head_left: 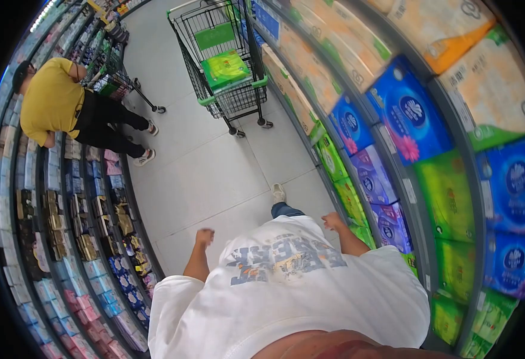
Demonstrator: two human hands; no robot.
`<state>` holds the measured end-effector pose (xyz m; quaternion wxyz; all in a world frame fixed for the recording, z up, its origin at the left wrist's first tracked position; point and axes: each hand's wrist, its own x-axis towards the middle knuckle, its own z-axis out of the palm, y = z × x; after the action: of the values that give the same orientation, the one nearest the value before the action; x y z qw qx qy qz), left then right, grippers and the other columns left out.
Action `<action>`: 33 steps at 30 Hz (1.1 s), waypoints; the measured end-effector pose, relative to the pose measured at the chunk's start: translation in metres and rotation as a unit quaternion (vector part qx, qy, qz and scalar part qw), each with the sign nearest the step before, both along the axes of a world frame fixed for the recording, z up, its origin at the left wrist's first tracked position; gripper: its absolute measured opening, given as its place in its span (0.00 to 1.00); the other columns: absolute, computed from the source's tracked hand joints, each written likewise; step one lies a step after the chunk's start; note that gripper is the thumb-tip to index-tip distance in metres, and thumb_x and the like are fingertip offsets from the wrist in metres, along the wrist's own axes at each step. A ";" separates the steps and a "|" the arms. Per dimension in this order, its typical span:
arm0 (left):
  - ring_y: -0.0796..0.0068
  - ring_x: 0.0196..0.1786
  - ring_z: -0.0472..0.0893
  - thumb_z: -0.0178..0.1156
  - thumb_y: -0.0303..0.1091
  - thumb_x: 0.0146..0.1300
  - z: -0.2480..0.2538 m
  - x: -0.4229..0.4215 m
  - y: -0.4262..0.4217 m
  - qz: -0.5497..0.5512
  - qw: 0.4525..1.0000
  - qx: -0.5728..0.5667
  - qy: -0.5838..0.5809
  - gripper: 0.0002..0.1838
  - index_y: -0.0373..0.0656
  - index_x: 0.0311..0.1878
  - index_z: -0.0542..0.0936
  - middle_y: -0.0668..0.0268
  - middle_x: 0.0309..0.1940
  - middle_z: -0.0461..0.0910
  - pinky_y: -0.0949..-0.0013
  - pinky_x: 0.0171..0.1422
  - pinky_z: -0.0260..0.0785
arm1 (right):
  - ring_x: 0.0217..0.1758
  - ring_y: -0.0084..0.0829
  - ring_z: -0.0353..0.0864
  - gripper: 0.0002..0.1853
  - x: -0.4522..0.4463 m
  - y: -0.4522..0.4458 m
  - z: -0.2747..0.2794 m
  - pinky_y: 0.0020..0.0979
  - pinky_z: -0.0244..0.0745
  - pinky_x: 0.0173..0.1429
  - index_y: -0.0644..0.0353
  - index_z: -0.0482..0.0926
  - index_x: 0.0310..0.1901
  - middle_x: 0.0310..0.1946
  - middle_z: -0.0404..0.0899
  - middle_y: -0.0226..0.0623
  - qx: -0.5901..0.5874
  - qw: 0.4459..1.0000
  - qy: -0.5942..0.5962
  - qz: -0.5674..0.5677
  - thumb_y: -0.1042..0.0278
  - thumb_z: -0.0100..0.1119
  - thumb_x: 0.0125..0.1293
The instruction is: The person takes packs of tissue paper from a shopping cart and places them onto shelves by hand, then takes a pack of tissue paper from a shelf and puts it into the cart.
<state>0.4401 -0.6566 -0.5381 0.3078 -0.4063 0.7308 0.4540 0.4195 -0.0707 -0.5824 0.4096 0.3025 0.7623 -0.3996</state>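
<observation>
My left hand (204, 236) hangs over the aisle floor on the left of my body, touching nothing that I can see. Its fingers are too blurred to make out. On the other side, my right hand (332, 221) is loosely curled, with fingers a little apart and nothing visible in it. It is nearest to the green tissue packs (350, 200) on the right shelf. Ahead stands a black wire shopping cart (232, 106) with green trim, apart from both hands. A bright green pack (224, 69) lies in it.
Shelves on the right hold blue tissue packs (410, 112), purple packs (371, 176) and orange-beige packs (490, 84). Small packets (86, 246) fill the left shelves. A person in a yellow top (53, 99) stands at the left beside another cart (116, 84). Grey tiles (196, 173) cover the floor.
</observation>
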 end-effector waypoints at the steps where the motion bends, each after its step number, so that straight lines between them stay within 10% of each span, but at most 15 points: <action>1: 0.74 0.20 0.74 0.58 0.34 0.59 0.007 0.000 -0.010 0.013 0.997 -0.038 -0.069 0.10 0.39 0.39 0.82 0.65 0.21 0.78 0.70 0.24 0.65 | 0.26 0.33 0.83 0.13 -0.006 0.013 -0.025 0.40 0.75 0.28 0.58 0.81 0.40 0.29 0.83 0.37 0.019 0.998 0.011 0.056 0.58 0.59 0.60; 9: 0.73 0.32 0.79 0.58 0.37 0.62 0.059 -0.091 -0.022 0.120 0.993 0.002 0.019 0.12 0.43 0.46 0.80 0.66 0.33 0.81 0.65 0.35 0.70 | 0.21 0.31 0.79 0.13 -0.169 0.034 -0.071 0.35 0.70 0.22 0.63 0.79 0.30 0.22 0.78 0.37 0.006 0.985 0.074 0.155 0.61 0.56 0.63; 12: 0.73 0.36 0.80 0.57 0.36 0.62 0.076 -0.137 -0.010 0.107 0.990 0.049 0.077 0.14 0.43 0.49 0.79 0.67 0.36 0.82 0.65 0.40 0.71 | 0.21 0.30 0.79 0.11 -0.240 0.012 -0.087 0.34 0.71 0.22 0.63 0.80 0.29 0.21 0.78 0.36 0.003 0.922 0.281 0.265 0.64 0.58 0.59; 20: 0.69 0.37 0.80 0.55 0.38 0.63 0.015 -0.147 -0.125 0.074 0.990 0.080 -0.093 0.15 0.44 0.49 0.79 0.65 0.36 0.82 0.62 0.43 0.71 | 0.25 0.29 0.81 0.11 -0.375 -0.169 0.011 0.31 0.74 0.25 0.65 0.82 0.32 0.23 0.80 0.38 0.033 0.960 0.272 0.053 0.63 0.61 0.58; 23: 0.68 0.35 0.80 0.55 0.38 0.62 0.006 -0.187 -0.197 -0.100 0.994 0.034 -0.042 0.14 0.44 0.48 0.80 0.64 0.35 0.82 0.59 0.42 0.71 | 0.25 0.29 0.82 0.12 -0.394 -0.210 -0.035 0.30 0.75 0.27 0.65 0.82 0.34 0.24 0.81 0.38 0.016 0.914 0.314 0.257 0.63 0.61 0.58; 26: 0.70 0.27 0.78 0.56 0.37 0.61 0.001 -0.243 -0.254 0.144 0.986 0.077 -0.034 0.12 0.43 0.43 0.80 0.64 0.27 0.80 0.65 0.30 0.68 | 0.24 0.28 0.81 0.12 -0.402 -0.254 -0.041 0.30 0.76 0.28 0.65 0.83 0.34 0.24 0.81 0.38 0.014 0.887 0.345 0.307 0.64 0.60 0.59; 33: 0.77 0.26 0.77 0.56 0.35 0.61 0.019 -0.461 -0.292 -0.017 0.997 0.022 0.069 0.14 0.37 0.46 0.80 0.67 0.28 0.81 0.76 0.27 0.66 | 0.26 0.27 0.81 0.10 -0.473 -0.366 0.071 0.27 0.76 0.32 0.67 0.82 0.37 0.26 0.82 0.38 -0.004 0.961 0.276 -0.014 0.68 0.57 0.62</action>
<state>-0.0207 -0.9490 -0.5190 0.2735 -0.3549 0.7469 0.4912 -0.0538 -0.4363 -0.5112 0.1784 0.1894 0.8397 -0.4767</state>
